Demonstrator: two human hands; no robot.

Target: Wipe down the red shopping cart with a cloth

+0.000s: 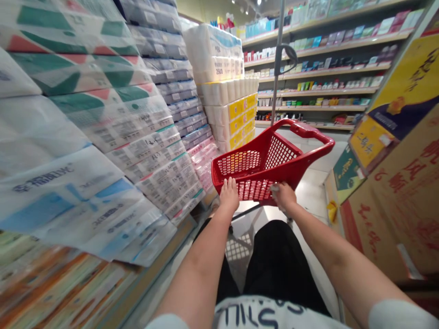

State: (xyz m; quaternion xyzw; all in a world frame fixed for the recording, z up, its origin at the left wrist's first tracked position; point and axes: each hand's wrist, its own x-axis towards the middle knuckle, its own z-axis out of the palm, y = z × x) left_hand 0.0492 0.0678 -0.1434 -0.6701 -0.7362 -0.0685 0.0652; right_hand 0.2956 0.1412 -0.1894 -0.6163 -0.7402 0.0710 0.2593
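Observation:
A red shopping cart [255, 164] with a perforated plastic basket stands right in front of my knees, its push handle pointing to the far right. My left hand [229, 195] lies against the near side of the basket, fingers stretched out over the rim. Farther right, my right hand [285, 196] is closed at the cart's near side. Between its fingers shows a small pale, crumpled wad [275, 188], perhaps a cloth or wipe; the picture is too coarse to be sure. The inside bottom of the basket is partly hidden by its side.
Tall stacks of packaged tissue paper [144, 151] line the left, with toilet roll packs [219, 59] behind. Cardboard boxes [387, 214] close in the right. A metal pole [278, 55] rises behind the cart, before stocked shelves [329, 73]. White tiled floor [313, 187] shows beyond the cart.

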